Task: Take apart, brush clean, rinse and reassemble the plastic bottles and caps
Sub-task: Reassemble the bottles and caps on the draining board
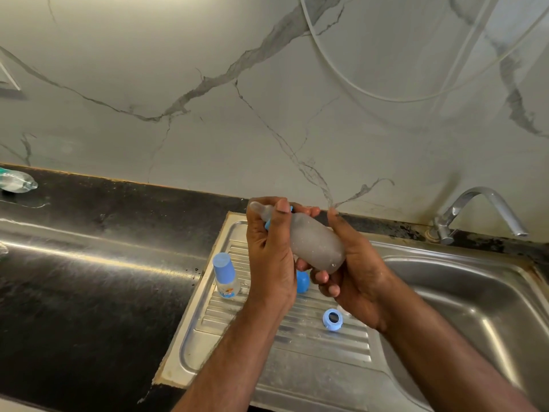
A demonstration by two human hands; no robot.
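Observation:
A frosted, wet plastic bottle [315, 243] lies tilted in the air above the draining board, its teat end pointing up-left. My right hand [353, 263] grips the bottle's body from below. My left hand [269, 251] curls round the neck, where a blue collar ring [268, 224] peeks between the fingers. On the draining board [237, 340] stands a second bottle with a blue cap [225, 276]. A blue round cap [303, 281] lies half hidden behind my hands. A loose blue ring [332, 319] rests nearer me, with a pale part just beside it.
The steel sink basin [463, 316] opens to the right, under a chrome tap [481, 212]. Black countertop [89, 292] stretches left. A clear plastic bottle [17, 181] lies at the far left by the marble wall. A thin white hose [386, 98] loops on the wall.

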